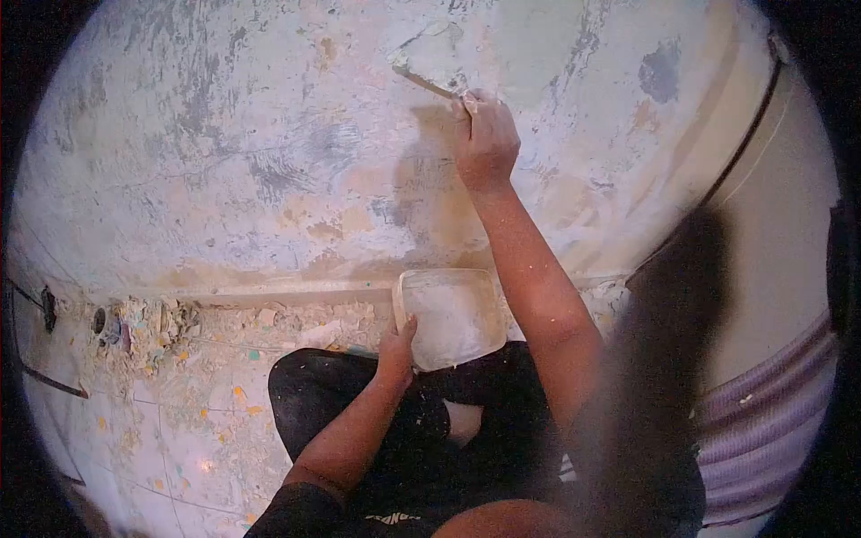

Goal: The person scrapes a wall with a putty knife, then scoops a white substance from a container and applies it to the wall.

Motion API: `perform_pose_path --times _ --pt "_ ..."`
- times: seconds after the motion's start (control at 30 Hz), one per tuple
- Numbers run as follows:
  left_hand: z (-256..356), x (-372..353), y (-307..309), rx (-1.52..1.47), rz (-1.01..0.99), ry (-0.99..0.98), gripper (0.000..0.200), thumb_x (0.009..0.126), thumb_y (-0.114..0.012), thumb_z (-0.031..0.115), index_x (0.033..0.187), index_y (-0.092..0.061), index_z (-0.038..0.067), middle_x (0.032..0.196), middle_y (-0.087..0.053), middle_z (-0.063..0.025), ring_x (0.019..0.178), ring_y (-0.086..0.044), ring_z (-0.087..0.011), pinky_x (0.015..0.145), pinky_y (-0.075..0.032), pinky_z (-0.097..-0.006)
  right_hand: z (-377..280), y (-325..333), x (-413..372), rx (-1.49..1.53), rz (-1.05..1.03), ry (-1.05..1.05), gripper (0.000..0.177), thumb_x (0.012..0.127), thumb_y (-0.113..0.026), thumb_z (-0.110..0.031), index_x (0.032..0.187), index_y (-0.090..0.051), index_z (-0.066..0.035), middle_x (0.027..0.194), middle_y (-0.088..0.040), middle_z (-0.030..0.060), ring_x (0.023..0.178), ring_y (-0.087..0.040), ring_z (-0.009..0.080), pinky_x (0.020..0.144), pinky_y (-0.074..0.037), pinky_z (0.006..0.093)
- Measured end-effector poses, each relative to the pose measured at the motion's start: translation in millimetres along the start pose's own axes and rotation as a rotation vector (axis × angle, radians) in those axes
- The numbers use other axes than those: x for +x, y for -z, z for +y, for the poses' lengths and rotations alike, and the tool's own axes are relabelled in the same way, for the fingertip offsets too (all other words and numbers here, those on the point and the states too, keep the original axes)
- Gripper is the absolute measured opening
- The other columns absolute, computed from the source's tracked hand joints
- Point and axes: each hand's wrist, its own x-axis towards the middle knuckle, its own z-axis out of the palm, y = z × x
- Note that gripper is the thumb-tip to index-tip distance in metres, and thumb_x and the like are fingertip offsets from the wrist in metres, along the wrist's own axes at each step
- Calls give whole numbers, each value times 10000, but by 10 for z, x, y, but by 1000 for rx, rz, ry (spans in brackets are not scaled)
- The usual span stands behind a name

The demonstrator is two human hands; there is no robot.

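My right hand [487, 139] is closed on a scraper [429, 79], whose thin edge lies against the patchy, worn wall [332, 134]. Pale material covers part of the blade, and the handle is mostly hidden in my fist. Lower down, my left hand [395, 351] grips the left side of a clear plastic container [451, 314], held above my crossed legs at the foot of the wall. White residue coats the inside of the container.
Flakes and debris [161, 332] lie along the wall's base and over the tiled floor [179, 448]. A purple ribbed fabric [762, 421] is at the lower right. A dark cable [749, 134] runs down the right side. A dark blurred shape crosses the right foreground.
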Motion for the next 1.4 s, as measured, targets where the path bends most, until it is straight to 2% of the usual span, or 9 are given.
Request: perform_pose_path --times 0.5,0.57,0.77,0.9,0.97,1.17,1.3,1.37,1.4 --pt "25 -18 -17 11 32 16 465 1010 -582 299 1343 -509 -18 1167 -620 -139 1036 -603 -253 905 -488 -400 -155 122 -112 231 -108 -5 96 910 -653 -79 979 -616 -23 897 -650 160 787 -641 315 685 -528 403" --pt "3 -2 -6 -26 22 4 478 1007 -584 311 1348 -507 -16 1166 -625 -134 1046 -603 -253 909 -484 -400 -263 122 -113 457 -41 -505 151 974 -623 -143 1026 -580 -8 879 -643 144 758 -645 232 677 -520 358" --pt "-85 28 43 -18 33 -35 496 984 -622 277 1357 -490 -22 1124 -645 -184 958 -660 -280 835 -546 -396 -44 -26 72 759 -8 -984 219 1007 -584 -182 1065 -521 19 852 -627 95 747 -632 150 644 -498 297" --pt "-3 -12 -22 -63 37 17 498 989 -613 278 1364 -480 -23 1150 -637 -182 979 -656 -287 843 -549 -407 -122 7 114 785 -83 -1004 222 998 -600 -193 1026 -531 17 812 -636 105 742 -639 158 641 -498 314" --pt "52 -46 -34 -107 -22 30 516 1013 -564 312 1396 -452 -16 1251 -600 -153 1093 -605 -297 943 -496 -440 -113 -55 109 570 -140 -982 232 989 -607 -207 996 -544 16 772 -644 140 710 -648 239 645 -497 374" --pt "71 -39 -12 -198 8 26 517 993 -606 288 1392 -456 -4 1192 -626 -169 1021 -647 -293 862 -546 -419 -95 25 32 299 -107 -850 255 984 -594 -229 962 -553 22 791 -644 202 737 -631 389 684 -486 442" --pt "138 -92 -35 -158 35 50 528 1016 -557 296 1422 -409 -8 1262 -591 -169 1081 -619 -323 931 -517 -463 -1 101 -108 350 -119 -855 236 965 -625 -205 988 -573 23 836 -655 203 761 -645 373 703 -501 418" --pt "165 -82 -56 -136 59 100 518 1019 -555 292 1418 -417 -8 1248 -597 -171 1066 -625 -320 927 -520 -457 -43 204 -81 318 28 -527 176 948 -667 -121 1020 -586 18 825 -650 100 732 -628 162 675 -498 310" --pt "107 -42 -40 -141 56 96 518 1019 -555 292 1418 -417 -8 1248 -597 -171 1066 -625 -320 927 -520 -457 -55 234 5 319 27 -520 176 948 -667 -121 1020 -586 18 825 -650 100 732 -628 162 675 -498 310"
